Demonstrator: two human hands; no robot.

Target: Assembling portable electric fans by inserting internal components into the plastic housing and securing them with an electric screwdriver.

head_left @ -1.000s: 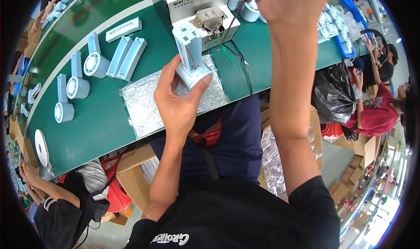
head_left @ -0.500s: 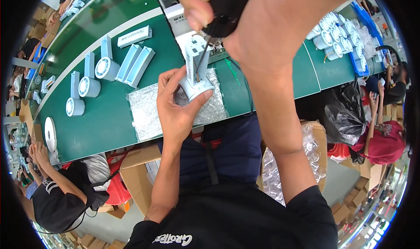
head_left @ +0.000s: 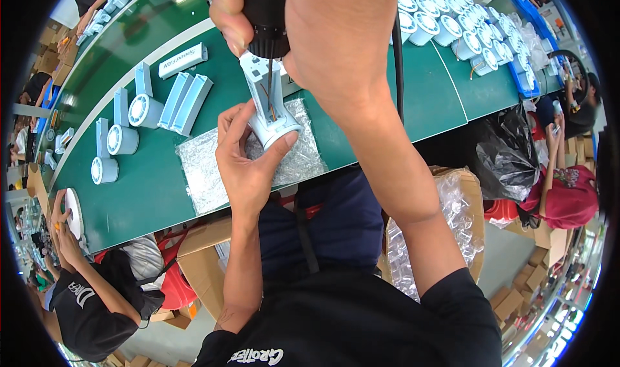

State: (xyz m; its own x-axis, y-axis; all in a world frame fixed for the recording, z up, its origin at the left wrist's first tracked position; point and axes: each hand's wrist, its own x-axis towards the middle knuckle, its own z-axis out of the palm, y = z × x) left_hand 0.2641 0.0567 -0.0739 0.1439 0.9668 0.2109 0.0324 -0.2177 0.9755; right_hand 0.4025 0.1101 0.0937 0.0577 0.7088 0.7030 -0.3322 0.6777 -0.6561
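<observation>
My left hand (head_left: 247,176) grips the round base of a light blue fan housing (head_left: 276,133), thumb on one side and fingers on the other. The housing tilts above a silvery bubble-wrap sheet (head_left: 197,170), its hollow handle pointing away from me. Thin wires show inside the handle. In my right hand (head_left: 342,44) is a black electric screwdriver (head_left: 266,15), held upright with the fingers wrapped round it. Its long bit reaches down inside the housing, toward the base; the tip's contact with a screw is too small to make out.
Left on the green table (head_left: 155,193) lie three handled fan housings (head_left: 123,139), two open handle covers (head_left: 185,105) and a closed one (head_left: 183,60). Many round housings (head_left: 468,44) crowd the right by a blue tray (head_left: 524,76). A black cable (head_left: 398,70) hangs beside my right arm.
The screwdriver and the housing now appear further left in view, with the bit still inside the housing. My view has shifted, showing more round housings at right. Both hands keep their holds.
</observation>
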